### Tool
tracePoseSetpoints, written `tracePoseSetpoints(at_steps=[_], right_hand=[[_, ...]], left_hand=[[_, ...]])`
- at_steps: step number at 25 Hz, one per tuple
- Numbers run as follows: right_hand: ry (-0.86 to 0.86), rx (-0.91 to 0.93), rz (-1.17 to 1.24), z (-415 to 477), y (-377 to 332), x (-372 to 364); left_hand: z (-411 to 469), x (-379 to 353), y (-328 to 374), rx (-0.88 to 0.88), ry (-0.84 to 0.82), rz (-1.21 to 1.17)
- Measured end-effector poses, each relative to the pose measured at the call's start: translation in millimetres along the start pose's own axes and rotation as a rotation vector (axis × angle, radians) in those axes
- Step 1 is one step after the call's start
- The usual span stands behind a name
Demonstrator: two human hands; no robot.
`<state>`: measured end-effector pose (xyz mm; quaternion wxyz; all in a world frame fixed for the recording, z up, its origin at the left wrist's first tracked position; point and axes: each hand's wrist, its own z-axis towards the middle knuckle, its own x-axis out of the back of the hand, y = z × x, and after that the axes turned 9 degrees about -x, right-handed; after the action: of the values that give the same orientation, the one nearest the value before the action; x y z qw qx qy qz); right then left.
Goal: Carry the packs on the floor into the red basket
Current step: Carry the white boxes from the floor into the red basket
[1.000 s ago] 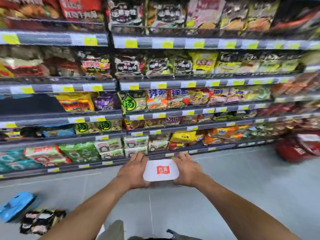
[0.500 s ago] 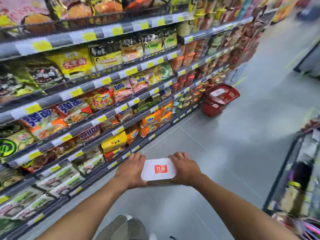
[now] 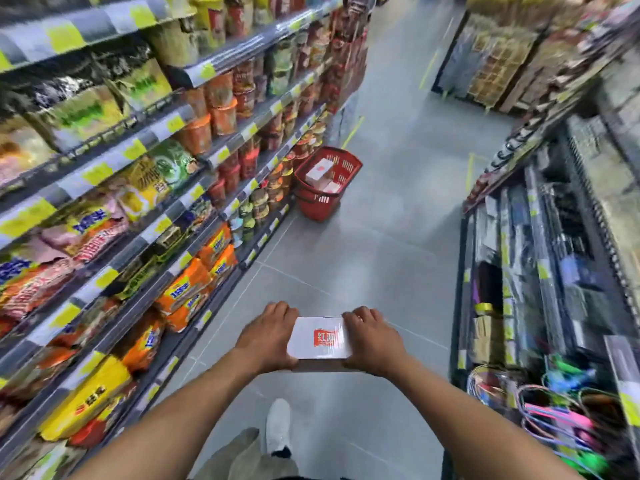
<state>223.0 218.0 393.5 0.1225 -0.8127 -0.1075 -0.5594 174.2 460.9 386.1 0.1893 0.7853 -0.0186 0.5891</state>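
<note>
We are in the carrying leg of the job: one pack (image 3: pixel 320 339) is off the floor (image 3: pixel 381 254) and in hand, but not yet delivered. It sits in the lower middle of the frame, lying flat with its red label facing up, clamped between our two hands. The left hand (image 3: pixel 266 336) takes the pack's left end and the right hand (image 3: pixel 372 341) its right end. Each grip is closed on the pack, with the fingers curled over the far edge and the palms pressing inward. The thumbs are hidden, so we cannot tell how they lie underneath.

The red basket (image 3: pixel 318 202) stands on the floor in the upper middle of the frame. It is just beside the foot of the shelves (image 3: pixel 138 202) that run along the left, and well apart from the pack. A few white packs (image 3: pixel 318 171) already lie inside it, and its mouth is open towards us.

We judge that the next move is to walk up the aisle, stop over the basket, lower the pack through the open mouth onto or beside those already there, and only then loosen both grips. The aisle floor between us and the basket looks free of obstacles. Our shoe (image 3: pixel 278 424) shows at the bottom of the frame, below the pack.
</note>
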Motion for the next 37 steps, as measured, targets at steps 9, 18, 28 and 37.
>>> tracePoseSetpoints(at_steps=[9,18,28,37], right_hand=[[0.01,-0.217,0.1,119.1,72.0,55.4],[0.002,-0.307,0.16,246.4,176.9,97.4],[-0.002,-0.172,0.069,445.4,283.7,183.6],[0.009,-0.15,0.043,630.0,313.9,242.6]], left_hand=[[192.5,66.6,-27.4,-0.246,-0.068,0.074],[384.4,106.8,-23.1,-0.353,-0.112,0.146],[582.5,157.2,-47.0,-0.218,-0.109,0.102],[750.2,212.7,-125.5,-0.232,-0.082,0.096]])
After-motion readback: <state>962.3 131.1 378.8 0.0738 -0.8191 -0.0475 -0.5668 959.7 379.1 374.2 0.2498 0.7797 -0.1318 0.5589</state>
